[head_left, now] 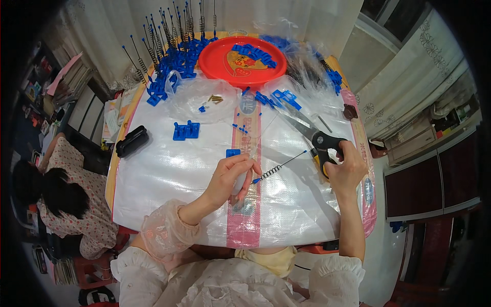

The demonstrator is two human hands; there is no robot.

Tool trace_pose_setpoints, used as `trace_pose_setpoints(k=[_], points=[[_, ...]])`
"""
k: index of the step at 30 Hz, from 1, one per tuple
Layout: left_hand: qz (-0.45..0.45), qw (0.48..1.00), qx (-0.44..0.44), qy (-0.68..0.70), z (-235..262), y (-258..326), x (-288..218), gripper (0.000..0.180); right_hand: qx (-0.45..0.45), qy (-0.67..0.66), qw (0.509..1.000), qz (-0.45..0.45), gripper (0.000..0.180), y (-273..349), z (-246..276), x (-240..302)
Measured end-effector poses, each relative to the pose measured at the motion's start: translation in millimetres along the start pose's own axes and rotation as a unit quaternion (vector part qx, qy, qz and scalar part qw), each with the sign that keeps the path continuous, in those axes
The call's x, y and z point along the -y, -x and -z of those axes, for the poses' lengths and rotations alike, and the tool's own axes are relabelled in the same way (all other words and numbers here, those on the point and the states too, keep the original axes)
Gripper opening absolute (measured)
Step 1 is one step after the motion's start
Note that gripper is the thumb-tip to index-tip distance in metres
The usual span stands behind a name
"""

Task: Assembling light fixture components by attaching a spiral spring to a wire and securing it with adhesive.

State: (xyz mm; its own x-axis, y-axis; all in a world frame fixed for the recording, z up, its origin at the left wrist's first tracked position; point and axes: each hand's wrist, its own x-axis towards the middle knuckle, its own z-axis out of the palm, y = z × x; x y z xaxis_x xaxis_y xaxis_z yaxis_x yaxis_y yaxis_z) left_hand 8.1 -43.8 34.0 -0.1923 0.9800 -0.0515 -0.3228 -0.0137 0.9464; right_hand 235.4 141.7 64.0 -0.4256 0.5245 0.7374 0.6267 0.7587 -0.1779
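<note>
Spring rod in my left hand, scissors in my right, over the white sheet.

My left hand (230, 176) pinches a spring rod (276, 168) at its blue end, fingers closed on it, the rod slanting up to the right above the sheet (169, 179); my right hand (348, 166) grips the black handles of the scissors (312, 134), blades pointing up-left; a small blue block (233, 152) lies just above my left hand; a red tray (243, 61) holding blue parts sits at the far edge; a black case (132, 141) rests at the sheet's left edge.
</note>
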Motion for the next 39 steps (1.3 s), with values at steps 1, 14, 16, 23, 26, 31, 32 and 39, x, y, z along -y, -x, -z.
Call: trace_pose_setpoints(k=[1, 14, 16, 23, 26, 31, 32, 39], points=[[-0.002, 1.0, 0.0, 0.0, 0.8, 0.1, 1.1, 0.035, 0.002, -0.003, 1.0, -0.001, 0.037, -0.4, 0.0, -0.2], [0.004, 1.0, -0.005, 0.006, 0.8, 0.0, 0.1, 0.034, 0.018, -0.053, 0.998, -0.011, 0.035, 0.0, 1.9, 2.9], [0.002, 1.0, -0.004, 0.005, 1.5, -0.2, 1.0, 0.034, 0.017, -0.046, 0.999, -0.008, 0.036, 0.2, 0.7, 4.7], [0.001, 1.0, -0.009, -0.009, 0.9, -1.0, 0.7, 0.033, 0.031, -0.044, 0.998, -0.023, 0.036, 1.9, -0.7, 1.1], [-0.004, 1.0, -0.012, -0.008, 2.0, -0.7, 1.1, 0.033, 0.034, -0.049, 0.998, -0.024, 0.036, 2.2, -1.9, 1.6], [-0.01, 1.0, -0.009, -0.007, 2.2, -3.0, 3.4, 0.033, 0.045, -0.06, 0.997, -0.023, 0.036, 4.3, -2.1, 0.2], [-0.012, 1.0, -0.007, -0.007, 2.3, -3.7, 4.3, 0.033, 0.047, -0.059, 0.997, -0.024, 0.036, 4.4, -1.9, 0.1], [-0.026, 0.999, 0.002, -0.021, 3.5, -4.6, 6.0, 0.033, 0.062, -0.065, 0.996, -0.02, 0.035, 4.3, 0.2, 1.5]])
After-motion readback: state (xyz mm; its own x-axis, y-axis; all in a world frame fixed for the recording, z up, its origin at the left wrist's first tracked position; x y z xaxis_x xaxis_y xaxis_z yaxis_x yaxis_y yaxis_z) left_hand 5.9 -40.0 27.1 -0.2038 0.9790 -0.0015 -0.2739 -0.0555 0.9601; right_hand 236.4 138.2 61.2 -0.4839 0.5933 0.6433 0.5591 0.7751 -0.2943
